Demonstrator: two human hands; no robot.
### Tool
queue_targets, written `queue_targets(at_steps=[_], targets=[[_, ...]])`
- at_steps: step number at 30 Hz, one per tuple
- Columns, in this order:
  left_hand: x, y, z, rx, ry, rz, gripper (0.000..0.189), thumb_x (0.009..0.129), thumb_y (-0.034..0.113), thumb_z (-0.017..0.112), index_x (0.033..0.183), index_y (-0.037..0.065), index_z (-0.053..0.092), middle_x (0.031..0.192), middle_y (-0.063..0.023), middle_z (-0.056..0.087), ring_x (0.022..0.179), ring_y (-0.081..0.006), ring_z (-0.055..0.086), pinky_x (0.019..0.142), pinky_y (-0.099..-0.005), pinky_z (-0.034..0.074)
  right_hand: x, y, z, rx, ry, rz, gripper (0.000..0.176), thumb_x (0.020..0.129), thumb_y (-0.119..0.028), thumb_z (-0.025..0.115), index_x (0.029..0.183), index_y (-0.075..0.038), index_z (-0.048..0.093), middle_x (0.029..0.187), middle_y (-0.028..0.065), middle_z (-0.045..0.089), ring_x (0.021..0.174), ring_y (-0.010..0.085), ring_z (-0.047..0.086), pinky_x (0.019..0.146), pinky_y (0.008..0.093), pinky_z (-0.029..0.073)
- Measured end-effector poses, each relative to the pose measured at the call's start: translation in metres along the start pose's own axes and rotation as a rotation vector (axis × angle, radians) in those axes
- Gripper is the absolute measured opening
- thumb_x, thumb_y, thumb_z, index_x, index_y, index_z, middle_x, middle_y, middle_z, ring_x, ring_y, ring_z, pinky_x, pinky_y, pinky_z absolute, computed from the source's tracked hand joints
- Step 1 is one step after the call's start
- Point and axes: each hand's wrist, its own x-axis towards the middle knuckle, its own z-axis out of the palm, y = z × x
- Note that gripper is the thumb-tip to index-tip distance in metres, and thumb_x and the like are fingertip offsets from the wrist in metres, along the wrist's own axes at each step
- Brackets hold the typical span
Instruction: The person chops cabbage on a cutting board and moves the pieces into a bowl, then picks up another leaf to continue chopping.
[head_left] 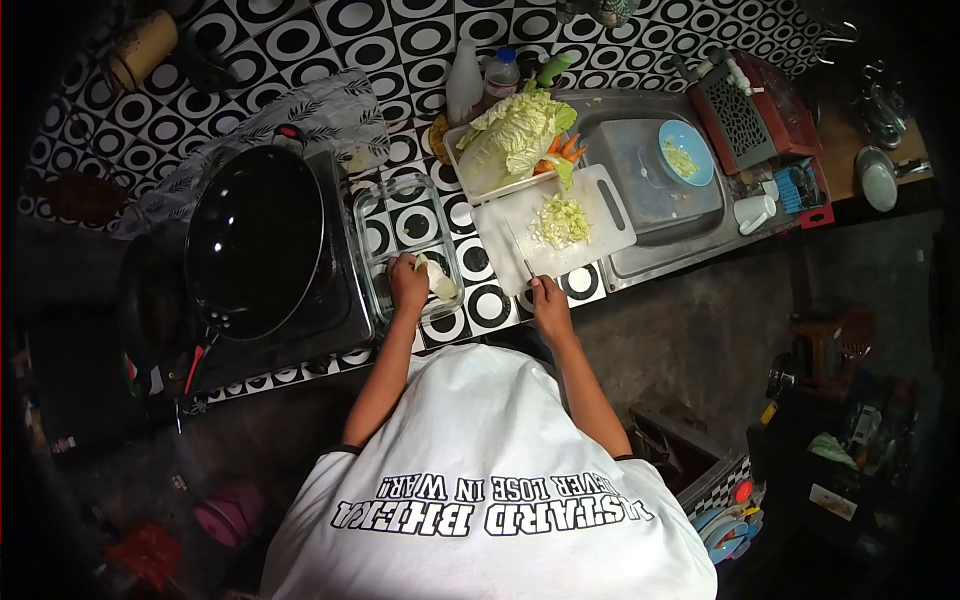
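My left hand (408, 283) is closed on a pale piece of cabbage (437, 279) over the near part of a clear glass dish (447, 236). In my right hand (547, 301) is a knife (519, 245), its blade lying over the left part of the white cutting board (604, 231). Chopped cabbage (562, 221) sits in a small heap on the board, right of the blade. Behind the board, a white tray (508, 191) holds a large leafy cabbage (503, 146) and several carrots (563, 155).
A black wok (255, 242) stands on the stove at left. Right of the board, a blue bowl (686, 153) with chopped pieces rests on a lidded container (640, 195) at the sink (628, 264). Two bottles (464, 84) stand behind the tray. A white cup (754, 214) is farther right.
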Motion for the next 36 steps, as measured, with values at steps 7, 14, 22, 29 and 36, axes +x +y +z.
queue_targets(at_steps=[7, 14, 22, 29, 36], targets=[[-0.007, 0.040, -0.032, -0.075, 0.005, 0.040, 0.015, 0.081, 0.008, 0.067, 0.090, 0.000, 0.057, 0.081, -0.0205, 0.066, 0.078, -0.0400, 0.065, 0.068, -0.0443, 0.049, -0.002, 0.010, 0.002, 0.012, 0.084, -0.028, 0.037, 0.101, -0.030, 0.044, 0.098, 0.003, 0.062, 0.080, 0.0230, 0.063, 0.075, 0.0360, 0.062, 0.070, 0.0400, 0.047], [0.012, 0.060, -0.044, -0.184, 0.012, 0.093, 0.014, 0.084, 0.011, 0.065, 0.093, 0.002, 0.058, 0.083, -0.0203, 0.066, 0.079, -0.0413, 0.064, 0.068, -0.0456, 0.049, -0.006, 0.019, 0.004, 0.013, 0.125, -0.010, 0.037, 0.100, -0.030, 0.046, 0.099, 0.003, 0.063, 0.082, 0.0230, 0.063, 0.076, 0.0352, 0.062, 0.071, 0.0393, 0.047], [0.068, 0.039, -0.027, -0.325, 0.188, 0.117, 0.015, 0.083, 0.005, 0.066, 0.094, 0.000, 0.057, 0.080, -0.0185, 0.066, 0.070, -0.0346, 0.066, 0.064, -0.0413, 0.050, -0.001, 0.012, 0.007, 0.060, 0.140, 0.069, 0.036, 0.100, -0.028, 0.047, 0.095, 0.003, 0.063, 0.075, 0.0190, 0.063, 0.068, 0.0299, 0.060, 0.067, 0.0376, 0.046], [0.097, 0.006, -0.006, -0.267, 0.055, -0.116, 0.035, 0.074, 0.011, 0.077, 0.099, -0.003, 0.058, 0.094, -0.0216, 0.067, 0.087, -0.0364, 0.067, 0.076, -0.0433, 0.053, -0.001, 0.016, 0.020, 0.014, 0.184, -0.012, 0.034, 0.099, -0.028, 0.048, 0.095, 0.002, 0.063, 0.071, 0.0162, 0.061, 0.063, 0.0245, 0.057, 0.061, 0.0357, 0.045], [0.112, -0.007, 0.008, -0.054, -0.092, -0.131, 0.054, 0.069, 0.018, 0.083, 0.112, -0.004, 0.058, 0.108, -0.0267, 0.064, 0.102, -0.0436, 0.062, 0.086, -0.0471, 0.049, 0.001, -0.002, 0.017, 0.031, 0.126, 0.045, 0.035, 0.099, -0.030, 0.048, 0.095, 0.001, 0.063, 0.068, 0.0156, 0.059, 0.061, 0.0231, 0.056, 0.061, 0.0359, 0.044]])
